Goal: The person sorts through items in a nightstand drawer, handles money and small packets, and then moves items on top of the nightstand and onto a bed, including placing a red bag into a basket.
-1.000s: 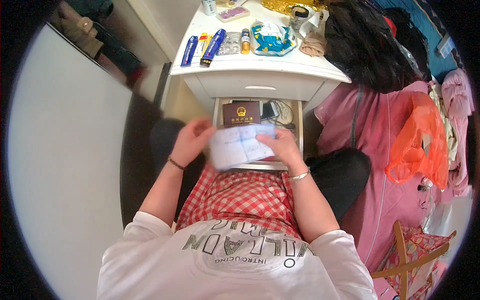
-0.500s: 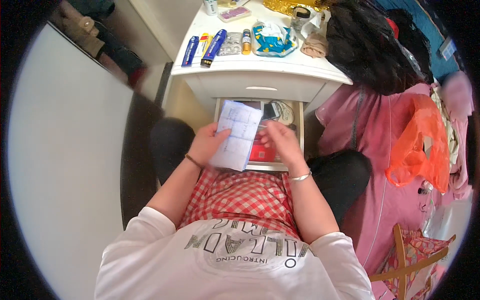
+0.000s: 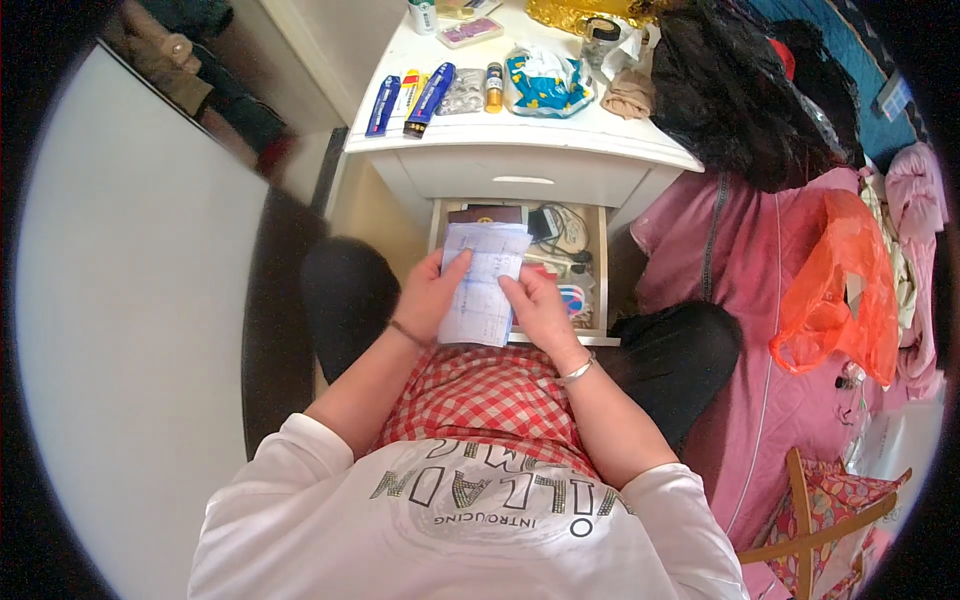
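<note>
Over the front of an open drawer [image 3: 601, 300], I hold a small stack of creased papers [image 3: 484, 300] with handwriting on them. My left hand [image 3: 432, 292] grips the left edge, thumb on top. On the right edge, my right hand [image 3: 541, 308] is closed, its thumb also on the top sheet; the fingers underneath are hidden. Beyond the papers in the drawer lie a dark red booklet [image 3: 480, 214], a phone [image 3: 541, 224] and a coiled dark cable [image 3: 572, 232]. A round blue and pink item [image 3: 572, 299] shows beside my right hand.
The white cabinet top [image 3: 440, 147] bears blue boxes [image 3: 430, 100], a blister pack [image 3: 461, 92], a small bottle [image 3: 493, 88], a tissue pack [image 3: 545, 82] and a jar [image 3: 600, 42]. To the right, a black bag [image 3: 740, 95] and an orange plastic bag [image 3: 840, 290] lie on pink bedding [image 3: 740, 400].
My right hand has moved left and taken hold of the papers' right edge. The papers now stand straighter and lower, and more of the drawer's far and right contents shows.
</note>
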Available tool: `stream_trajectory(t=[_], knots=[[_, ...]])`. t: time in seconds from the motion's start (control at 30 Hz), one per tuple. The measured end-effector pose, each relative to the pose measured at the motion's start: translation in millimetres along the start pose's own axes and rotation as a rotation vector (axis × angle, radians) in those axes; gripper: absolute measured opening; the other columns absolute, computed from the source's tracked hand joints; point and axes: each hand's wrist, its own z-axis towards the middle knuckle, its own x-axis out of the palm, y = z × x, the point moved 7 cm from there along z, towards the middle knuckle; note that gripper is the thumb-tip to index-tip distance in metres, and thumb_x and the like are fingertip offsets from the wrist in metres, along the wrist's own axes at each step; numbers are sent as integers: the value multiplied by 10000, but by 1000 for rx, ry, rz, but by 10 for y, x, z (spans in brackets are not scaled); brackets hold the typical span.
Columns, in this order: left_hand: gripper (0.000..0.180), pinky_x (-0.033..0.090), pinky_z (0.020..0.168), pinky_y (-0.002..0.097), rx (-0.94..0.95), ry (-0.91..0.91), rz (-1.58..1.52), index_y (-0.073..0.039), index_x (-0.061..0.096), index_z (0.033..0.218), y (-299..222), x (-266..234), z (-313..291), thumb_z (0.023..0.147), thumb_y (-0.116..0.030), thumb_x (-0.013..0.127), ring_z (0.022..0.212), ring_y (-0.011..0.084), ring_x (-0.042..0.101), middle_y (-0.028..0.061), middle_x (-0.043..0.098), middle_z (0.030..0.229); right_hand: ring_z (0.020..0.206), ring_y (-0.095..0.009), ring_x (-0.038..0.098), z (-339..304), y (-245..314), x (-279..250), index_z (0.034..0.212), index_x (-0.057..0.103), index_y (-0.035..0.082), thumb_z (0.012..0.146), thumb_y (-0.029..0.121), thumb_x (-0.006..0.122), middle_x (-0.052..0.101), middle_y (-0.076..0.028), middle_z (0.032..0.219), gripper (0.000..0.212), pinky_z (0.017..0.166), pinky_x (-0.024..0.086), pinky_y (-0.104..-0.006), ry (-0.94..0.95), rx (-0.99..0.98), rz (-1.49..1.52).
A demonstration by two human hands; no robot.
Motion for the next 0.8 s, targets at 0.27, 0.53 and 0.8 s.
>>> stream_trajectory(t=[0.27,0.53,0.8], knots=[[255,508,703,282,-114,-37,-24,-8,580,1039,-167,-63,90,888,-214,580,789,134,613,46,633,919,788,-97,567,-47,153,48,1077,571,-2,910,168,525,647,-73,899,242,724,461,-257,122,24,-297],[250,508,768,304,-229,112,-115,-7,585,1063,-63,23,69,880,-178,586,843,159,620,66,639,972,760,-84,548,47,2,-95,1038,576,-12,915,174,521,633,-43,858,230,697,458,-247,59,32,-243],[251,508,783,306,-194,114,28,6,582,1082,267,-159,17,860,-111,597,873,153,619,73,638,999,733,-51,545,81,-125,-89,1015,591,0,910,133,517,614,-9,833,185,621,454,-219,82,93,-160]])
